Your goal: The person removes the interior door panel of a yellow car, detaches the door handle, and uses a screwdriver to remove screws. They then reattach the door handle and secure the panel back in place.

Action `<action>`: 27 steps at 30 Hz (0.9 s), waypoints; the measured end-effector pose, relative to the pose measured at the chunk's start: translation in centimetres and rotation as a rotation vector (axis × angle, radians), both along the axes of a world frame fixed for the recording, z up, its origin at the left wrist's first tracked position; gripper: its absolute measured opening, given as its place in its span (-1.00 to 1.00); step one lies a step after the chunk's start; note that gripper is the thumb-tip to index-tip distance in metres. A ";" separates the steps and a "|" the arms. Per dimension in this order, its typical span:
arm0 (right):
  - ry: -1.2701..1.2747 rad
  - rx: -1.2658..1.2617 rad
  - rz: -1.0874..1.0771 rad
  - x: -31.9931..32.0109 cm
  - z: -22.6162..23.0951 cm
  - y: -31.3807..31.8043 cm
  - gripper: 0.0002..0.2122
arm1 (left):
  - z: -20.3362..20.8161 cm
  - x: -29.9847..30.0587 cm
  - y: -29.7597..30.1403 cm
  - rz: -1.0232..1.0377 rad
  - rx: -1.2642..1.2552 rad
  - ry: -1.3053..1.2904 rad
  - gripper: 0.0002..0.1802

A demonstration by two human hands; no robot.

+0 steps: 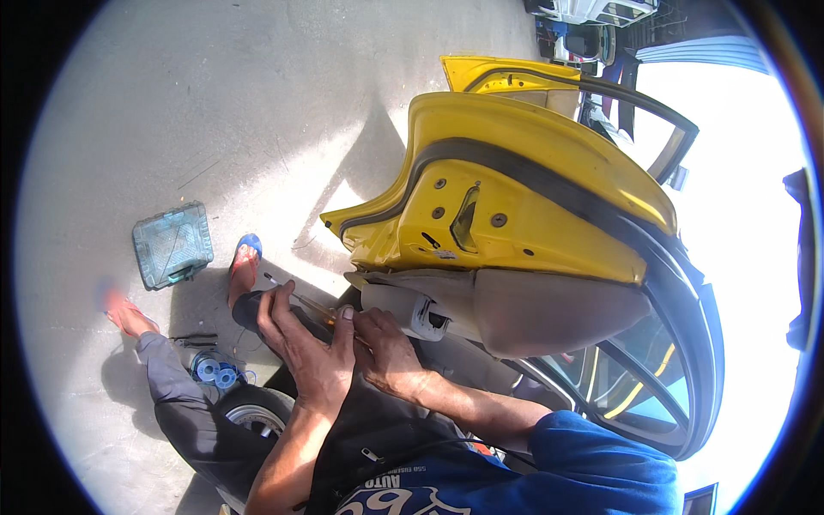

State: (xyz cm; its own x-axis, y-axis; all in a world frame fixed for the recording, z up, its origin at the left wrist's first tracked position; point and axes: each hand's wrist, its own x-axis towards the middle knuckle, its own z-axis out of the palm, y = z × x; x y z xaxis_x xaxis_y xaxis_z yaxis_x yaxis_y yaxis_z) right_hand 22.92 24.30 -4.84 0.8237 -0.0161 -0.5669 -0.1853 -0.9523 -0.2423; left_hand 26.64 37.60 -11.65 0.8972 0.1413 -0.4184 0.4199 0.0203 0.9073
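My left hand (309,352) and my right hand (393,350) come together in front of my body, beside a yellow car door (532,215). Between them is a slim, screwdriver-like tool (313,305) with an orange-yellow handle. Its thin end points up and to the left, past my left fingers. Both hands have their fingers closed round it, my right one nearer the handle end. Close to my right hand, on the door's beige inner trim panel (558,311), is a pale handle surround (427,318) with a dark opening.
A teal tool case (174,245) lies on the concrete floor. Dark-handled pliers (196,341) and blue spools (215,371) lie by my leg, near a wheel (257,418). Another yellow door (506,75) stands open behind. A white vehicle (596,10) is far off.
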 end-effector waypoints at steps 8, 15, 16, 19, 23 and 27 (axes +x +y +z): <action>-0.024 0.039 0.206 8.4 11.2 6.3 -0.43 | 4.7 3.9 0.6 0.084 -0.904 0.333 -0.40; -0.180 0.456 0.726 14.9 24.6 2.9 -0.69 | 8.1 18.8 -0.4 -0.074 -0.365 -0.511 -0.62; -0.135 0.452 0.719 15.6 24.9 3.0 -0.69 | 8.5 20.9 -0.8 -0.066 -0.279 -0.654 -0.56; -0.086 0.665 0.899 17.8 26.2 3.9 -0.75 | 9.1 23.6 -1.4 -0.106 -0.050 -0.764 -0.44; -0.009 0.896 0.828 19.4 25.1 3.8 -0.86 | 9.4 24.6 -2.5 -0.230 -0.391 -0.717 -0.44; -0.450 0.560 0.673 16.9 22.1 1.5 -0.56 | 9.7 25.2 -3.2 -0.359 -0.314 -0.633 -0.50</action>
State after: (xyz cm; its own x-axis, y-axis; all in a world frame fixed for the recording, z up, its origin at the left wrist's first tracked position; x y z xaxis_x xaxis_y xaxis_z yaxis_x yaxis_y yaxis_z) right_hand 39.86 25.82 17.27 0.7033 0.7106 0.0194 0.5736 -0.5511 -0.6061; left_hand 51.88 34.42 -1.91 0.9464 -0.2420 0.2139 -0.1442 0.2759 0.9503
